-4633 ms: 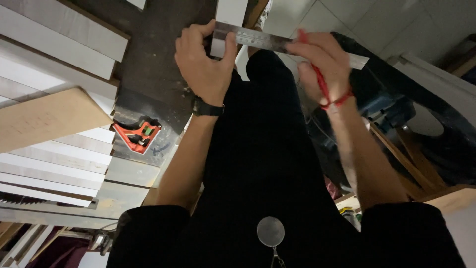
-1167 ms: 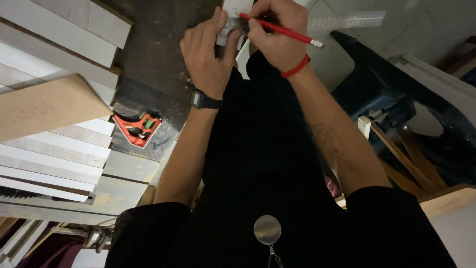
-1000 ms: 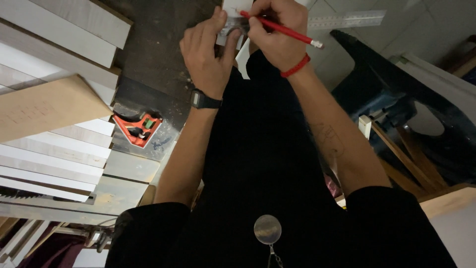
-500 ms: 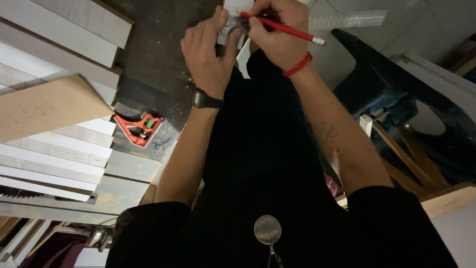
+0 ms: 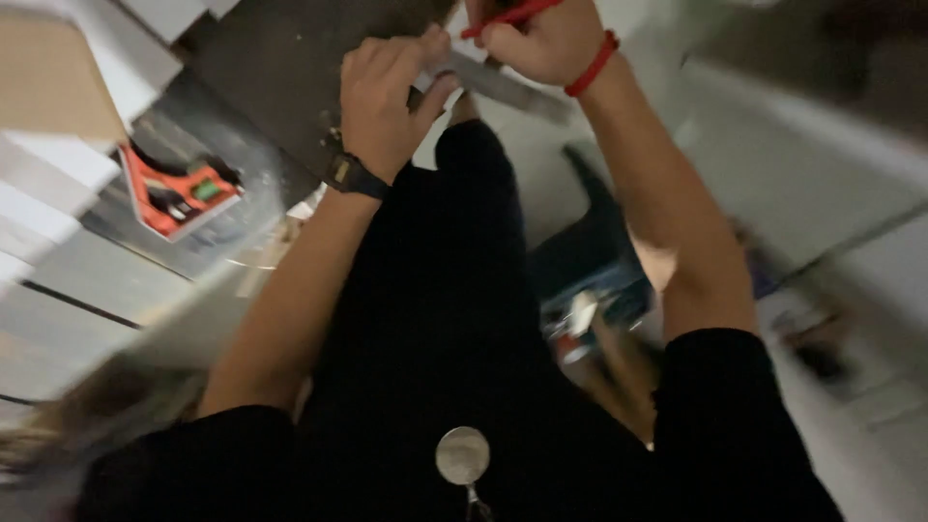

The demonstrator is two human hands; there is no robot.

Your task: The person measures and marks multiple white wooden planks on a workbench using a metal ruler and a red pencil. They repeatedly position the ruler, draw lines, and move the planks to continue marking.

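2 hands work at the top edge of the frame, on a steel ruler (image 5: 503, 85) lying slantwise over the near edge of a dark bench (image 5: 280, 68). Left hand (image 5: 382, 106) lies flat on the ruler's left end, fingers spread a little and pressing down, thumb toward the right; a black watch (image 5: 353, 177) sits on that wrist. Right hand (image 5: 536, 39) is pinched shut on a red pencil (image 5: 512, 14), fingers curled tight round the shaft, tip aimed left toward the ruler's edge; whether the tip touches is hidden by the fingers and the frame edge. Red cord (image 5: 592, 66) on the right wrist. Whatever piece lies under the ruler is mostly covered; only a pale sliver shows beside the left thumb. Farther left on the bench, well apart from the hands, rests an orange and black square (image 5: 179, 188), with pale boards (image 5: 58, 145) beyond it, blurred. Frame is smeared overall, right side too soft to read. Risks, as a judgement: the ruler overhangs the bench edge and is held at 1 end only, so a sideways push from the pencil could pivot it and skew the line; light pressure from the left hand would cause the same slip.
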